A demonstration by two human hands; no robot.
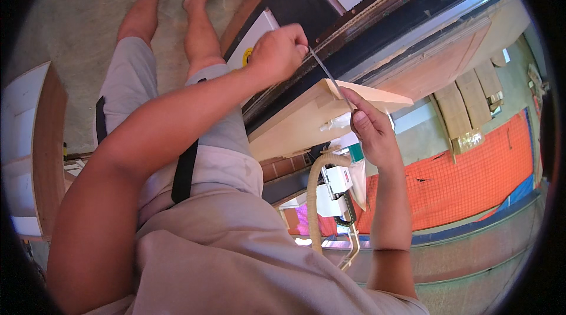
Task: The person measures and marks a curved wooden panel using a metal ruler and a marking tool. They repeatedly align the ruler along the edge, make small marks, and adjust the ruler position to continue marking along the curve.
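Remote here, I see L hand [278, 54] gripping strip [325, 68], R hand [372, 132] pinching it further along, nr board [295, 123]

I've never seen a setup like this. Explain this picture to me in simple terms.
There is no robot here: these are a person's bare hands. The one picture comes from a wide fisheye camera on the person's head, looking down, so straight edges bend near the rim.

The left hand and right hand grip a thin strip stretched between them. What it is made of is hard to tell.

Near the hands is a pale wooden piece, beside a long dark rail. Farther off hangs orange mesh.
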